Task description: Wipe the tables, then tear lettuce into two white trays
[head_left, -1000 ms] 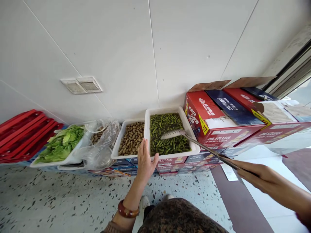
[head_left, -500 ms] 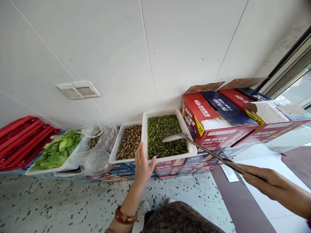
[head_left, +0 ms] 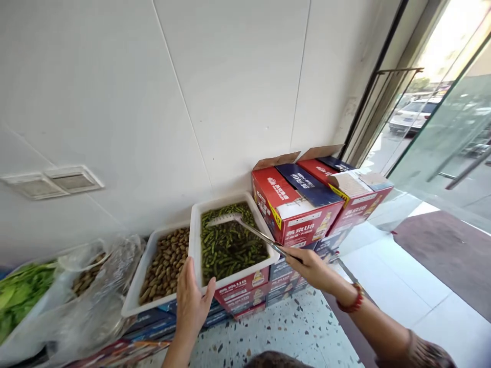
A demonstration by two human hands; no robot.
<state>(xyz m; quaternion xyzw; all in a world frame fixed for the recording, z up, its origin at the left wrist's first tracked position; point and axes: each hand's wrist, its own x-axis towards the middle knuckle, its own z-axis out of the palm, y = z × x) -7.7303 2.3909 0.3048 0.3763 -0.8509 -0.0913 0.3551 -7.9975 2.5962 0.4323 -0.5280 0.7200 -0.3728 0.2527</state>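
Observation:
My right hand [head_left: 312, 268] is wrapped round the long metal handle of a slotted spoon [head_left: 226, 219]. The spoon's perforated head lies over green edamame pods [head_left: 230, 250] sitting in dark liquid, near the far left part of a white plastic tray [head_left: 238, 272]. Against that tray's near left corner rests my left hand [head_left: 194, 296], its fingers stretched along the side and the thumb apart at the front. Just left of it stands a second white tray [head_left: 132, 299], filled with unshelled peanuts [head_left: 166, 263].
Red and blue beer cartons [head_left: 299, 204] stand right of the trays; more cartons [head_left: 245, 291] are stacked beneath. Clear plastic bags [head_left: 103, 301] and leafy greens [head_left: 26, 286] lie at left. A white wall [head_left: 230, 102] rises behind, and a glass door [head_left: 441, 143] stands at right.
The view has turned right, showing more of the doorway. The slotted spoon's head has moved toward the far left of the edamame tray, and my right hand has come closer to the tray. My left hand stays at its corner.

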